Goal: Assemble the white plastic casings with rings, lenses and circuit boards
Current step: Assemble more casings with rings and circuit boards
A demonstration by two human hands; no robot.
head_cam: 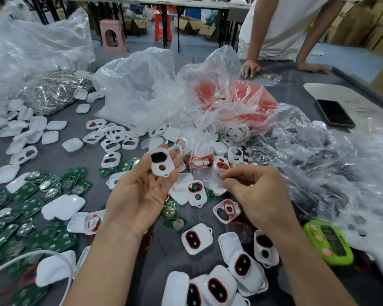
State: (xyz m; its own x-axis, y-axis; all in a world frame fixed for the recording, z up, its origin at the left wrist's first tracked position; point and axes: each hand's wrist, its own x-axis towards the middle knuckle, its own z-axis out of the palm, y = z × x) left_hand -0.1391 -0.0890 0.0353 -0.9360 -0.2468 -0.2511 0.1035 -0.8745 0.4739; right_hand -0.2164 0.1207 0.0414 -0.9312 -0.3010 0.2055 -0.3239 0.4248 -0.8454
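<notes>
The left hand (139, 192) was palm up above the grey table (60, 157), thumb and fingertips gripping a white casing (161, 164). A dark insert filled the casing's large opening; the small round opening below it was clear. The right hand (254, 193) was just beside it, fingers curled with tips together; whether they pinched anything could not be determined. Green circuit boards (31, 195) lay on the table at left, a bag of red rings (252, 100) behind
</notes>
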